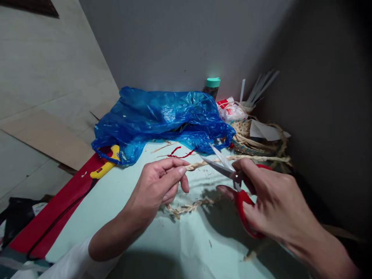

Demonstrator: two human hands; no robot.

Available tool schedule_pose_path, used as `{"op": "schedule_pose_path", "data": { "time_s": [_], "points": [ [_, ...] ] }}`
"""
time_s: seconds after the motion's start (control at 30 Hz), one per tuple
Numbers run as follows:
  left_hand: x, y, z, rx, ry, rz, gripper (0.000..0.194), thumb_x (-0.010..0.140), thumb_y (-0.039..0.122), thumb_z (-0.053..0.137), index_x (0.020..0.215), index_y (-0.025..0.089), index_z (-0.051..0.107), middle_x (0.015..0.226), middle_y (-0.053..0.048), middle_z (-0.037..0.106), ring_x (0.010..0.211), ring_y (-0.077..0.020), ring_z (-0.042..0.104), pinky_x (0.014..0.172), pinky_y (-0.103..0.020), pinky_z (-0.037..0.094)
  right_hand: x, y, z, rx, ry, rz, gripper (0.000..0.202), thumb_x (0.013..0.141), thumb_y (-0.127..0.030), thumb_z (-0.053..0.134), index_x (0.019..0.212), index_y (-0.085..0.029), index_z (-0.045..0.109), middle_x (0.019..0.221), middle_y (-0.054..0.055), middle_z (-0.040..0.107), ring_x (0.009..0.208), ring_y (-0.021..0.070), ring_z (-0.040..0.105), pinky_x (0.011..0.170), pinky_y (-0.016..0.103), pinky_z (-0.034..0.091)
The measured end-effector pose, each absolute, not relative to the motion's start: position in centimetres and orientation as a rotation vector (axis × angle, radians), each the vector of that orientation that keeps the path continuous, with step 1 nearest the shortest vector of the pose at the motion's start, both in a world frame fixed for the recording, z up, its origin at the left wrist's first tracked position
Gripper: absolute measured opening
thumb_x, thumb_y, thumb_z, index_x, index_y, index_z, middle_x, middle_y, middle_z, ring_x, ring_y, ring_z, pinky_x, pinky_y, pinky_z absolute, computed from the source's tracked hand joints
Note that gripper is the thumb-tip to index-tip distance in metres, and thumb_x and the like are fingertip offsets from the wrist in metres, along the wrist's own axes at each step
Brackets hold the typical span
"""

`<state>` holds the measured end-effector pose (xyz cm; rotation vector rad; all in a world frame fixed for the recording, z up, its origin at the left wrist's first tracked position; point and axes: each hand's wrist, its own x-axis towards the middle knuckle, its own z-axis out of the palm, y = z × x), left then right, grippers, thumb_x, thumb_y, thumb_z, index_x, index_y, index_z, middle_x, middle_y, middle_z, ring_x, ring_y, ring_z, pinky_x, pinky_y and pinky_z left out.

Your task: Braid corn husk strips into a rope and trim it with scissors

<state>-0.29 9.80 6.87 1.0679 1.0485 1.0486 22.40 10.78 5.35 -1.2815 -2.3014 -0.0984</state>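
Observation:
My left hand [162,184] pinches a pale braided straw cord [199,164] between thumb and fingers, near the middle of the view. The cord stretches to the right, behind the scissors and my right hand. In my right hand [267,197] are red-handled scissors [222,166], their blades spread apart and pointing up and left, at the cord. Which blade touches the cord, if any, I cannot tell. A lower stretch of knotted braid [190,207] hangs below, curving from beside my left hand towards the right.
A crumpled blue plastic bag [165,112] lies at the back of the pale green table [197,244], with a yellow tool [103,169] left of it. A woven basket [242,133], green-lidded jar [213,87] and white strips [263,87] stand back right. Red yarn [181,156] lies behind the cord.

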Motion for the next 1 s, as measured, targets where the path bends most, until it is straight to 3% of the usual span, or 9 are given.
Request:
{"op": "schedule_pose_path", "data": {
  "time_s": [0.13, 0.47, 1.0],
  "points": [
    [-0.6, 9.6, 7.1, 1.024, 1.024, 1.065, 0.021, 0.085, 0.026, 0.063, 0.099, 0.012, 0.066, 0.061, -0.001, 0.062, 0.037, 0.0000, 0.024, 0.038, -0.018, 0.013, 22.9, 11.1, 5.6, -1.350, -2.434, -0.147, 0.023, 0.082, -0.045, 0.054, 0.084, -0.023, 0.047, 0.064, 0.001, 0.057, 0.053, 0.0172, 0.052, 0.051, 0.027, 0.024],
    [-0.7, 9.8, 6.8, 0.996, 0.977, 1.009, 0.018, 0.085, 0.026, 0.063, 0.096, 0.013, 0.069, 0.062, -0.002, 0.063, 0.037, 0.0005, 0.025, 0.039, -0.018, 0.014, 22.2, 11.0, 4.7, -1.254, -2.560, -0.339, 0.011, 0.071, -0.027, 0.049, 0.080, -0.022, 0.045, 0.056, -0.001, 0.049, 0.047, 0.0158, 0.044, 0.051, 0.029, 0.015],
    [-1.1, 10.0, 7.0, 0.982, 0.932, 0.857, 0.019, 0.084, 0.029, 0.064, 0.093, 0.013, 0.068, 0.060, 0.000, 0.055, 0.042, -0.0008, 0.022, 0.039, -0.017, 0.010, 22.2, 11.0, 4.3, -1.186, -2.609, -0.425, 0.005, 0.077, -0.023, 0.044, 0.079, -0.021, 0.047, 0.049, -0.002, 0.048, 0.041, 0.0141, 0.037, 0.050, 0.029, 0.009]
  ]
}}
